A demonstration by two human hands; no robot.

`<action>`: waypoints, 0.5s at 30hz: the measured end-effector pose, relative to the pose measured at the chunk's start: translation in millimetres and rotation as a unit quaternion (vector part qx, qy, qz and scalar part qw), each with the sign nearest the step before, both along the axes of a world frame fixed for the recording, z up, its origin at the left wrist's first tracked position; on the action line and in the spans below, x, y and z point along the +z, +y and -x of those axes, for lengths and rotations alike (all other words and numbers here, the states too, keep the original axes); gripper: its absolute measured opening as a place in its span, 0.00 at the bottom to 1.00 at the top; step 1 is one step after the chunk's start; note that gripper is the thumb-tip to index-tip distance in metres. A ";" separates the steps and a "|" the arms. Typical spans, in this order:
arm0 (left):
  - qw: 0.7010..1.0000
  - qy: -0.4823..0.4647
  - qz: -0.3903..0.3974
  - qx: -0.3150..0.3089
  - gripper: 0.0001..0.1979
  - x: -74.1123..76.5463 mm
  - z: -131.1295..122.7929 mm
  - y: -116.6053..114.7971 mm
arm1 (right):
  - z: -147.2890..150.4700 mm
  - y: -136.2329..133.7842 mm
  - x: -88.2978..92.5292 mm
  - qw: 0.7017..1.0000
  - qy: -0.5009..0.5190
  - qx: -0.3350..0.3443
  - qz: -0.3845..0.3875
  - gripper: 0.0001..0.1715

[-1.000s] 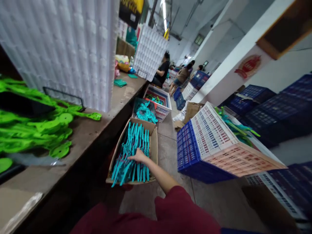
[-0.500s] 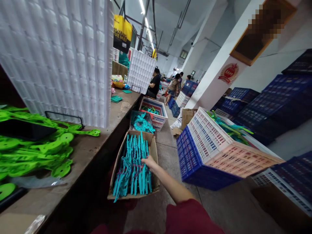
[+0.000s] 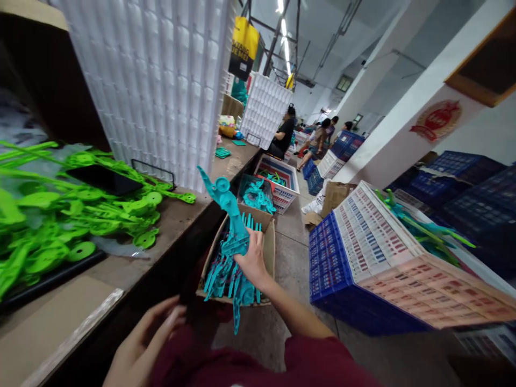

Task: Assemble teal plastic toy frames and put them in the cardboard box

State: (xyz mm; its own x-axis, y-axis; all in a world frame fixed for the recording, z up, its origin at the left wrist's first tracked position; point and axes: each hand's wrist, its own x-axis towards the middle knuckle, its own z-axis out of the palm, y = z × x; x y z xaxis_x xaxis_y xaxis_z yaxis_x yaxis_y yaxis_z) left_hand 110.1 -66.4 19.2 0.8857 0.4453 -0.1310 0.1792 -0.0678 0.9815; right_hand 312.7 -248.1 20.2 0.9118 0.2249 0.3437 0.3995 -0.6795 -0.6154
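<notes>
a teal part (image 3: 228,215) is clamped in the right hand (image 3: 253,262) above the box (image 3: 269,248); the left hand (image 3: 139,344) is held open, fingers apart, near the desk (image 3: 177,215) edge.

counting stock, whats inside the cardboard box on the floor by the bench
The cardboard box holds teal plastic parts standing in rows. The right hand lifts one out. Its bottom and any lower layers are hidden.

Person wears a dark red, apparently soft-knit garment with short sleeves; bare left hand (image 3: 141,344) and right hand (image 3: 253,262), no gloves.
</notes>
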 end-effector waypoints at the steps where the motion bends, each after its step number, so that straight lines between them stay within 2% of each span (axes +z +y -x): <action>1: 0.998 -0.010 0.063 0.011 0.29 1.2 -15.0 1.5 | 10.9 9.5 1.8 0.999 -0.009 0.039 -0.006 0.43; 3: 0.990 -0.054 0.126 0.040 0.33 9.0 -40.0 7.4 | 32.2 28.7 4.0 0.994 -0.008 0.109 0.001 0.43; 4: 0.985 -0.084 0.134 0.061 0.34 15.3 -48.9 11.7 | 41.7 37.7 4.8 0.990 -0.004 0.142 0.012 0.43; 6: 0.984 -0.126 0.101 0.077 0.31 30.5 -58.1 22.2 | 56.5 53.2 7.2 0.978 0.005 0.206 0.035 0.43; 9: 0.990 -0.106 0.025 0.087 0.23 51.0 -52.4 39.8 | 63.8 69.9 15.3 0.939 0.053 0.339 0.017 0.45; 10: 0.991 -0.090 0.011 0.097 0.23 55.4 -46.8 45.4 | 62.0 75.1 19.0 0.912 0.097 0.400 -0.013 0.47; 12: 0.991 -0.067 0.005 0.113 0.23 60.0 -32.9 55.0 | 53.5 88.1 26.3 0.832 0.229 0.492 -0.116 0.47; 13: 0.992 -0.059 0.008 0.107 0.23 60.9 -25.8 58.8 | 47.9 96.7 29.6 0.787 0.307 0.506 -0.177 0.44; 15: 0.996 -0.059 0.017 0.071 0.22 62.0 -13.9 63.9 | 36.8 118.6 35.5 0.699 0.456 0.478 -0.274 0.35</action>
